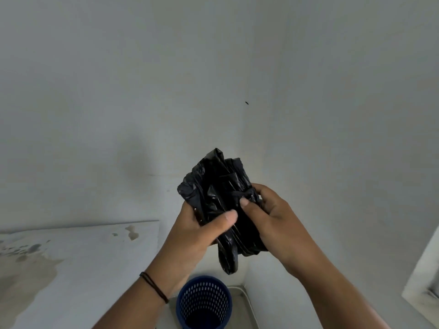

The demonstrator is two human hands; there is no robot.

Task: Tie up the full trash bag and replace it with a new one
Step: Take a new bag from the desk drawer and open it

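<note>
Both hands, left hand [202, 230] and right hand [266, 210], grip folded black trash bag [218, 186] above bare blue perforated bin [203, 302]; unfolding, lining left.

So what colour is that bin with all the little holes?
Dark blue. The bin shows in the head view, on the floor below the hands.

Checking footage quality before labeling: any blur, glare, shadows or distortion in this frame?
Head view: soft, flat light, no glare; a faint shadow on the wall. Wide-angle bending of edges toward the borders. Slight softness overall; the black bag loses fold detail. Both hands and the bin read clearly.
</note>
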